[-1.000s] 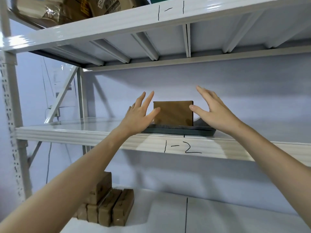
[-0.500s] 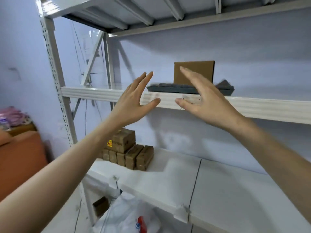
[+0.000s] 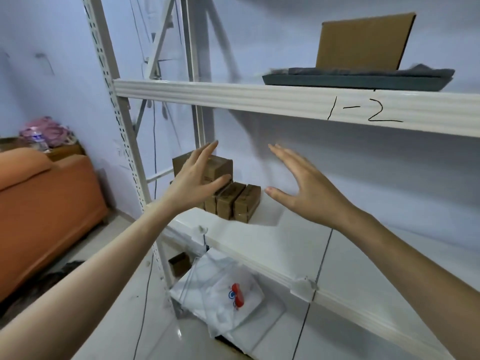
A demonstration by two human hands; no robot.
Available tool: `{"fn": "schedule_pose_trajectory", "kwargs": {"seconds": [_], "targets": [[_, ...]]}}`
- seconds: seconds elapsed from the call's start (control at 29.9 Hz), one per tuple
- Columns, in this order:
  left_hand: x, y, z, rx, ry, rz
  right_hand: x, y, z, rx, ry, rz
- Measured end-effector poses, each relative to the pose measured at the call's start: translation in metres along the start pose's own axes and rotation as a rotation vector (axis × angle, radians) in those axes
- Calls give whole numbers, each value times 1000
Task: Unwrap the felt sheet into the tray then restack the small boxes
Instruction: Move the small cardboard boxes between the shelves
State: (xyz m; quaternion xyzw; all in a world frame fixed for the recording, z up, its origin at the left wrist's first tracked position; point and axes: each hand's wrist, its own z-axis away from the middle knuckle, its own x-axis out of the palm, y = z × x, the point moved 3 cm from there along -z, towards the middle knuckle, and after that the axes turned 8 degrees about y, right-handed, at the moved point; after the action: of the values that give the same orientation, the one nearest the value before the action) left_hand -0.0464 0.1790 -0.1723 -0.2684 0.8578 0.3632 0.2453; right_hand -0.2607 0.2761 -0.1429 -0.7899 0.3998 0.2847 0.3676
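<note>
A dark tray (image 3: pixel 311 82) rests on the shelf marked 1-2, at the upper right. Grey felt (image 3: pixel 428 71) lies in it, and a brown cardboard box (image 3: pixel 362 41) stands upright on the felt. Several small brown boxes (image 3: pixel 240 201) are stacked on the lower shelf, against the back wall at its left end. My left hand (image 3: pixel 193 181) is open in front of that stack, partly hiding it. To the right of the stack my right hand (image 3: pixel 302 189) hovers open. Neither hand holds anything.
A white shelf upright (image 3: pixel 117 126) runs down the left. The lower shelf board (image 3: pixel 350 255) stretches to the right. A clear plastic bag with white contents (image 3: pixel 228 294) lies on the floor below. An orange sofa (image 3: pixel 44 203) stands at the left.
Both open hands have come down from the tray on shelf 1-2 to the small boxes on the lower shelf. The view has swung down and left.
</note>
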Motion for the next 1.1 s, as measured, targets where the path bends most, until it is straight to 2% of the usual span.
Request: {"fn": "schedule_pose_trajectory", "kwargs": {"seconds": [0.33,0.67,0.8,1.1], "targets": [[70,-121,-21,-144,-173,4,123,62,-38,268,-133,-175],[78,-257,-85,-322,-111,49,250,87,-137,385,-167,-262],[78,-304,-114,-388,-136,80,295,91,-173,446,-183,-305],[85,-365,-156,-491,-164,131,336,109,-211,585,-107,-395]]}}
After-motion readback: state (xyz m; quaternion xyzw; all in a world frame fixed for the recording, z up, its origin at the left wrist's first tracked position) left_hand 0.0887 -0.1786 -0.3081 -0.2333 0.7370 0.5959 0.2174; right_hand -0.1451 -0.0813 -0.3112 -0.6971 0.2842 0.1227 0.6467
